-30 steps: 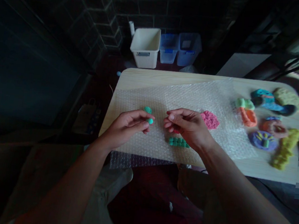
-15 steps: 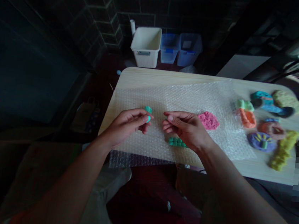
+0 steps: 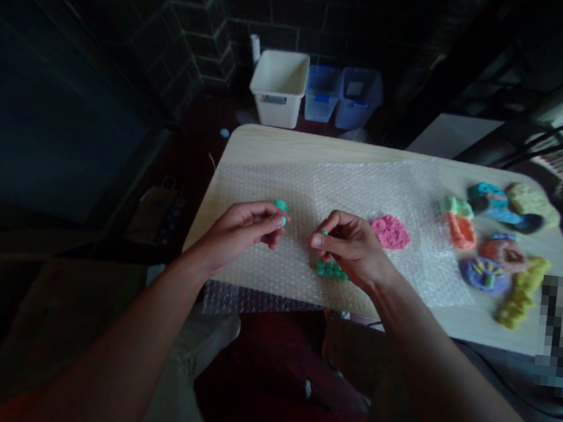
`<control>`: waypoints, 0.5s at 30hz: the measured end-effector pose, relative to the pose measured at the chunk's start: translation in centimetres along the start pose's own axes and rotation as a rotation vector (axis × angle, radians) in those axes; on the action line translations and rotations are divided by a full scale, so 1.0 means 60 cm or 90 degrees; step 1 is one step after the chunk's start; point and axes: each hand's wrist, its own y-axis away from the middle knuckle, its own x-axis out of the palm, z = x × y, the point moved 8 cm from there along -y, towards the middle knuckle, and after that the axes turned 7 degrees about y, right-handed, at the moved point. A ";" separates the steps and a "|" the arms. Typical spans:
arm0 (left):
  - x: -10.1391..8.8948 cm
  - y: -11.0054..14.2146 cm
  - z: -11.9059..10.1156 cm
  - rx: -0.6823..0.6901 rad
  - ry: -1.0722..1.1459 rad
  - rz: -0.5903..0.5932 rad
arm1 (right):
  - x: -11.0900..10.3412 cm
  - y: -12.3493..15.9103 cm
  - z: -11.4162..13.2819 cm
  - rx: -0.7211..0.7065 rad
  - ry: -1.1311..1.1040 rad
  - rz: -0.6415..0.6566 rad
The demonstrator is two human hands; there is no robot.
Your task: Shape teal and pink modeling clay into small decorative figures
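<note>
My left hand [image 3: 242, 230] is closed in a pinch on a small teal clay lump [image 3: 283, 221] above the bubble wrap [image 3: 364, 186]. Another teal clay bit [image 3: 281, 205] lies on the wrap just beyond its fingertips. My right hand [image 3: 351, 245] is curled, pinching a tiny teal clay piece [image 3: 323, 233] between thumb and fingers. Directly under that hand sits a row of teal clay balls [image 3: 330, 269]. A flat pink clay patty [image 3: 390, 231] lies just right of my right hand.
Several coloured clay shapes crowd the table's right end: an orange piece [image 3: 460, 230], a purple disc [image 3: 485, 274], a yellow-green strip [image 3: 518, 300], blue pieces [image 3: 494, 200]. The wooden table [image 3: 278, 145] stands before a white bin [image 3: 277, 86] and two blue bins [image 3: 341, 93].
My right hand's fingers have curled in from a flatter pose into a tight pinch on a small teal piece. My left hand stays almost still. The view shifted slightly.
</note>
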 end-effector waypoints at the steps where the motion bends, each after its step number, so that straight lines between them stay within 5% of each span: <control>1: -0.001 0.000 0.000 0.000 0.000 -0.002 | 0.002 0.001 0.000 0.006 -0.004 0.006; 15: -0.007 -0.001 0.000 0.008 -0.008 -0.009 | 0.004 0.001 -0.012 0.050 -0.098 0.061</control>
